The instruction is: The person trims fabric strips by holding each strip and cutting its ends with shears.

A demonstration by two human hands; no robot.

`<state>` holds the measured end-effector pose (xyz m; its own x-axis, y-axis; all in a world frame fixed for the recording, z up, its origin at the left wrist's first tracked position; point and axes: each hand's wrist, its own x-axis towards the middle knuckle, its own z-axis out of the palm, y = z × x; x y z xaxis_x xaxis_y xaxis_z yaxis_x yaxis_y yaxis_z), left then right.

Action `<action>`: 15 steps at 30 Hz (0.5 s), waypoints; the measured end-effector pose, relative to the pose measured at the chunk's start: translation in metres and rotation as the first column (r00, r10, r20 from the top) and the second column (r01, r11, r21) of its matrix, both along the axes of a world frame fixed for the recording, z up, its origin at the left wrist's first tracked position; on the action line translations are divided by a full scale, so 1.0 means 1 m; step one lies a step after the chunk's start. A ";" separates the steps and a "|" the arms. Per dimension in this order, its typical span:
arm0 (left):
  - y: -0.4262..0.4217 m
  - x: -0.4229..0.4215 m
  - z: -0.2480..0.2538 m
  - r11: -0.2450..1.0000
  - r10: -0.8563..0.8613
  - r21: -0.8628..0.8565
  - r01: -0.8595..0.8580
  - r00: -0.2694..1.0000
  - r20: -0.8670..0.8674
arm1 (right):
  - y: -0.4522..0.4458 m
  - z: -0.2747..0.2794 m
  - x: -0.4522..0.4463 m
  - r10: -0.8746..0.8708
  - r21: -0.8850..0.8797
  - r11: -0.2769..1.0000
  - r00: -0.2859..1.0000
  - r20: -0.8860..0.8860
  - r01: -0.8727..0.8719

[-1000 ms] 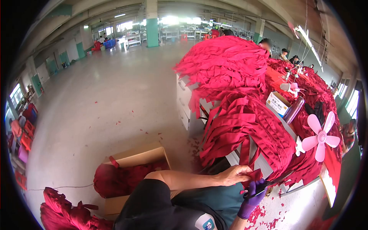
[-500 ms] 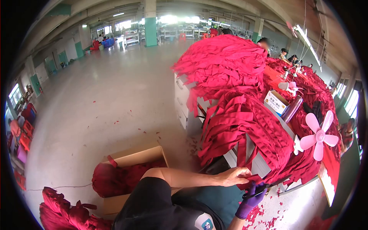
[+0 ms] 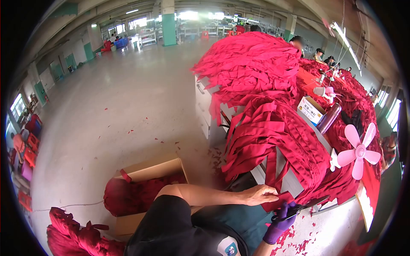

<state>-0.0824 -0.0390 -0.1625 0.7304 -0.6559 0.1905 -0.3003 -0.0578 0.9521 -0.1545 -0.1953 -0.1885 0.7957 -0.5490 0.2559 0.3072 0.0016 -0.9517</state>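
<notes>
My left hand (image 3: pixel 261 195) is bare and pinches the edge of a red fabric strip (image 3: pixel 278 202) at the front of the table. Close beside it, my right hand (image 3: pixel 282 219) wears a purple glove and grips dark scissors (image 3: pixel 308 203), whose blades point right, past the strip's end. Long red strips (image 3: pixel 273 136) lie draped in a thick bundle over the table edge just beyond both hands. Whether the blades touch the cloth cannot be made out.
A larger heap of red strips (image 3: pixel 252 64) stands behind. A pink fan (image 3: pixel 360 151), a small white box (image 3: pixel 310 111) and a dark red cylinder (image 3: pixel 329 118) are to the right. An open carton (image 3: pixel 149 167) holds red fabric on the floor. Red scraps (image 3: pixel 301 245) litter the ground.
The hands are slightly farther apart, with more of the red strip showing between them. The scissors show more clearly at the right hand. The whole view has shifted a little.
</notes>
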 end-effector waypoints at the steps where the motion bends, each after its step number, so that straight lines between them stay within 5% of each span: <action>1: -0.001 0.002 -0.002 1.000 -0.003 -0.006 0.003 1.000 -0.006 | -0.001 0.000 0.001 -0.002 -0.001 1.000 1.000 -0.017 0.002; 15: -0.015 0.022 -0.018 0.998 0.006 -0.069 -0.011 0.997 -0.079 | -0.010 -0.012 0.018 0.013 -0.041 0.999 0.995 -0.099 -0.017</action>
